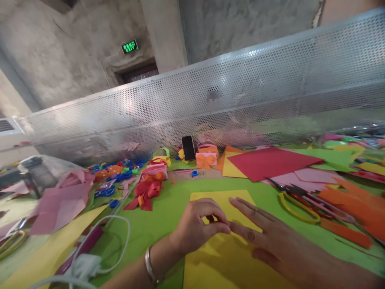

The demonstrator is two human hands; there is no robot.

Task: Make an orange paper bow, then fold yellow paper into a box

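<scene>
A yellow sheet of paper (224, 261) lies on the green table cover (168, 208) right in front of me. My left hand (197, 228), with a silver bracelet on its wrist, has curled fingers that pinch the paper along a fold near its middle. My right hand (270, 237) lies flat on the same sheet, fingers stretched out and pointing left, its fingertips touching those of my left hand.
Yellow-handled scissors (300, 200) lie to the right, beside orange paper strips (351, 208). Red paper (270, 162) and other coloured sheets lie behind. A phone (188, 147), paper bows (206, 156), blue tape rolls (120, 172), pink paper (60, 200) and a white cable (99, 257) sit left. A perforated metal screen (240, 100) stands behind.
</scene>
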